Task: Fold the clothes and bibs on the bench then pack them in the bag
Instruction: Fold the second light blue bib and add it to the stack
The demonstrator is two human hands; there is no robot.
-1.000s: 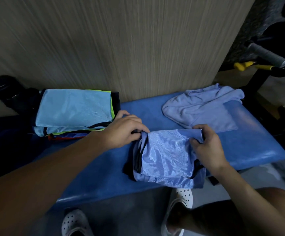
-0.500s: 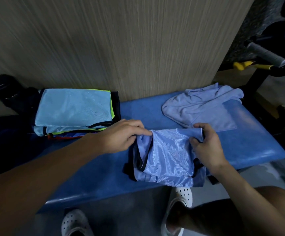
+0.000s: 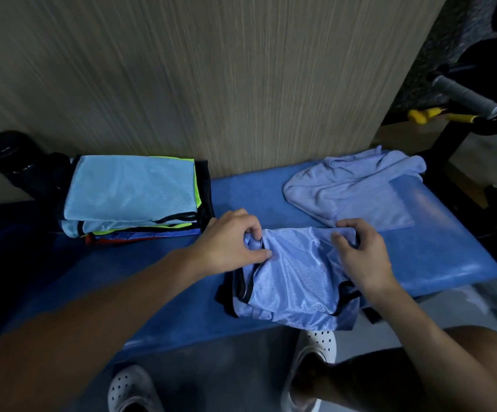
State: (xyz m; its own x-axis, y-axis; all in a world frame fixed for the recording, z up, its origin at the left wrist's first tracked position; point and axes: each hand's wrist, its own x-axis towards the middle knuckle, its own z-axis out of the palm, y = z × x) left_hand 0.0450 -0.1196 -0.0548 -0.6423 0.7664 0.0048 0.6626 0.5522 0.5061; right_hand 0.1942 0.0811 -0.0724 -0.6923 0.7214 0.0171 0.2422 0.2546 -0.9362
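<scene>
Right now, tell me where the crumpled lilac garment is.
Head view: the crumpled lilac garment lies on the right end of the bench, just behind the blue bib.

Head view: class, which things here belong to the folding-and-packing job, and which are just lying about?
Job: blue mesh bib, gripped by left hand and right hand; folded bib stack; crumpled light-blue shirt; blue bench.
Lying about: grey-gripped bar; yellow handle; white clogs.
</scene>
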